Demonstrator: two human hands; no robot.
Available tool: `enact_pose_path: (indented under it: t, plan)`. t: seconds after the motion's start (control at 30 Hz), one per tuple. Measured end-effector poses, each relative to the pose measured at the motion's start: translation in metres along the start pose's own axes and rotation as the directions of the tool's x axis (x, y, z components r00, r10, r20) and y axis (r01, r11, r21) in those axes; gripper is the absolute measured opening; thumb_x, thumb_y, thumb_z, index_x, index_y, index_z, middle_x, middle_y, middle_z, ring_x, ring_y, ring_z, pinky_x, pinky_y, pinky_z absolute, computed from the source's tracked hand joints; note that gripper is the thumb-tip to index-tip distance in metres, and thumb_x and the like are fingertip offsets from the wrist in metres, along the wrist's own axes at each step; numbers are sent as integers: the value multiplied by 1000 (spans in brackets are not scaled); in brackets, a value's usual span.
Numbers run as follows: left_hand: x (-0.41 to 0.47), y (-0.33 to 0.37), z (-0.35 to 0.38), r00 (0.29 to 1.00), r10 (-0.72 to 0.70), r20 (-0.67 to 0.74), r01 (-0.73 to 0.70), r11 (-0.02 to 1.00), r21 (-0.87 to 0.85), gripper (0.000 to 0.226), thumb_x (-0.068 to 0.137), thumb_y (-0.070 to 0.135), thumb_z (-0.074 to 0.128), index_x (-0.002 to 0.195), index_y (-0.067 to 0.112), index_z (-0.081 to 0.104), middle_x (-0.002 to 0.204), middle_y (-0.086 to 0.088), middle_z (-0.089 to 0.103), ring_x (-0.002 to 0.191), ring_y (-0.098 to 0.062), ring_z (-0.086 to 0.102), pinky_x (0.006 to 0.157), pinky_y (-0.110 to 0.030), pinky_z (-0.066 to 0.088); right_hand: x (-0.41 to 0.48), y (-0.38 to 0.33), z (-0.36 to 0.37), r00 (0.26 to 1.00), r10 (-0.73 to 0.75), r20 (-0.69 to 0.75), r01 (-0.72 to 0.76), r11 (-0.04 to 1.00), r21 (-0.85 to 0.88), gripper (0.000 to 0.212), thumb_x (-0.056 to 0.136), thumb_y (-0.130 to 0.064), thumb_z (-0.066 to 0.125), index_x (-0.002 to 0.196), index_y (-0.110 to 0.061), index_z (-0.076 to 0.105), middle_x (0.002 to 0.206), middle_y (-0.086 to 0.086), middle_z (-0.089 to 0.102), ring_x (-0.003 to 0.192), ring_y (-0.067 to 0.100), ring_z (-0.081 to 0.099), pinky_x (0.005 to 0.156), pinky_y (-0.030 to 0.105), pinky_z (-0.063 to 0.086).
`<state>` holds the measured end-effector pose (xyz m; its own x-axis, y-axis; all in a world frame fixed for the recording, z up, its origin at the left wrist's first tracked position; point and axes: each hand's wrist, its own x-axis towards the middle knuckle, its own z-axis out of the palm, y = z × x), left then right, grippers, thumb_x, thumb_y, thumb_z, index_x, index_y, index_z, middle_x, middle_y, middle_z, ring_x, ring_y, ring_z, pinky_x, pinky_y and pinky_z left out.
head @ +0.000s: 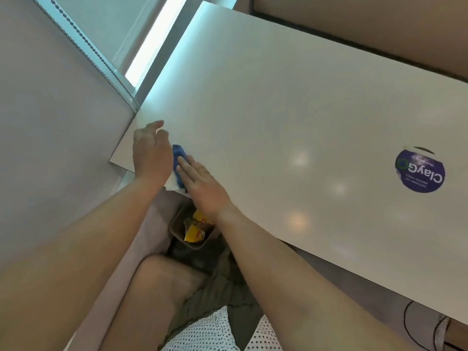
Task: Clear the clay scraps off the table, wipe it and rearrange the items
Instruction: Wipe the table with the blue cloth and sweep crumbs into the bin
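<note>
A blue cloth lies near the near-left corner of the white table, with a bit of white tissue beside it at the edge. My right hand lies flat on the cloth, fingers straight, pressing it to the tabletop. My left hand hovers just left of the cloth over the table corner, fingers relaxed and holding nothing. A round purple ClayGo sticker sits on the table at the right.
A brown bin with yellow wrappers and scraps stands on the floor under the table's near edge, below my right wrist. A wall and a window blind with a bead chain lie to the left. My knee is below.
</note>
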<state>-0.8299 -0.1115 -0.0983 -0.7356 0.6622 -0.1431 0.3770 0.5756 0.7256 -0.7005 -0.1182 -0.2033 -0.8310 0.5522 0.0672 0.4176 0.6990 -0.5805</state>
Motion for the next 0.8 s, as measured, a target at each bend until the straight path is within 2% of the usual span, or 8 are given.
enact_pose_path:
  t: [0.07,0.13,0.23,0.37,0.47,0.57,0.67,0.8]
  plan:
    - [-16,10,19,994,9,107,-18,996,82,43,107,24,38,146,16,54,148,-9,45,130,-19,49,101,-20,30,-38,24,-21,989,124,-74,-120,991,57,68,98,0,58,159,-6,29,169,11,16,157,27,6,127,32,0]
    - [-36,23,47,969,33,246,-75,984,164,44,107,25,39,149,21,50,153,-8,38,137,-22,44,107,-25,31,-78,51,-43,951,277,-136,-273,961,52,70,96,2,62,158,-12,34,169,9,18,157,28,6,127,36,4]
    - [-69,44,93,878,94,469,-262,915,307,50,103,26,48,153,27,45,160,-8,29,146,-28,32,117,-39,32,-154,90,-71,869,462,-177,-468,884,9,74,93,7,65,157,-19,37,169,6,17,156,26,5,124,33,0]
    - [-114,87,159,748,163,643,-478,805,352,63,97,34,60,156,37,37,166,-9,16,150,-32,20,117,-48,33,-262,133,-107,776,562,-288,-593,804,-29,75,87,7,71,154,-15,42,167,10,24,156,32,11,125,48,19]
    - [-141,124,207,678,207,705,-591,724,355,76,91,43,67,157,41,31,169,-12,9,153,-34,13,118,-52,33,-333,169,-138,706,628,-326,-671,741,-27,78,87,5,67,157,-14,37,170,8,17,158,32,5,126,51,16]
    - [-167,157,253,652,196,732,-644,652,400,89,87,57,70,160,44,21,171,-11,1,156,-36,4,123,-54,27,-409,209,-170,632,684,-363,-737,676,-10,71,93,-1,59,158,-16,35,170,3,12,158,28,0,127,50,8]
    - [-190,187,297,677,125,725,-616,636,465,102,81,70,69,160,47,8,172,-5,-10,158,-36,-4,122,-59,24,-488,251,-204,495,762,-417,-825,563,51,61,100,-8,49,158,-17,34,170,2,14,158,27,3,127,54,10]
    - [-209,216,341,709,9,705,-536,656,531,113,74,82,66,161,47,1,172,-4,-12,157,-38,-5,118,-66,25,-574,308,-253,307,834,-459,-911,397,112,57,104,-7,51,158,-11,34,170,9,16,157,33,7,127,50,8]
